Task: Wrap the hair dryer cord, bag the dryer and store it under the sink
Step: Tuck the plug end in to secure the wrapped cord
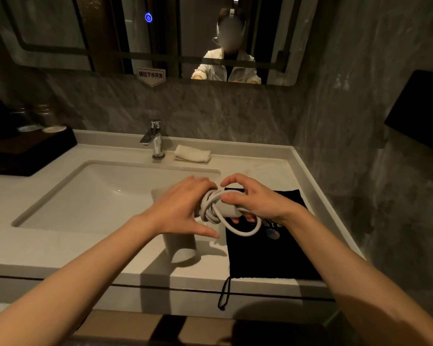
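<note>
A white hair dryer (179, 245) is held above the counter, its barrel pointing down toward me. Its white cord (211, 212) is coiled around the handle, with one loose loop (245, 232) hanging below. My left hand (183, 211) lies over the dryer body, fingers spread around it. My right hand (258, 201) grips the handle end with the cord turns under its fingers. A black drawstring bag (273, 253) lies flat on the counter just under and right of my hands, its cord (224, 293) dangling over the front edge.
A white sink basin (105, 193) sits left of my hands, with a chrome tap (154, 139) behind it. A folded white towel (192, 154) lies by the tap. A dark tray (28, 151) with cups stands at the back left. A mirror (160, 33) hangs above.
</note>
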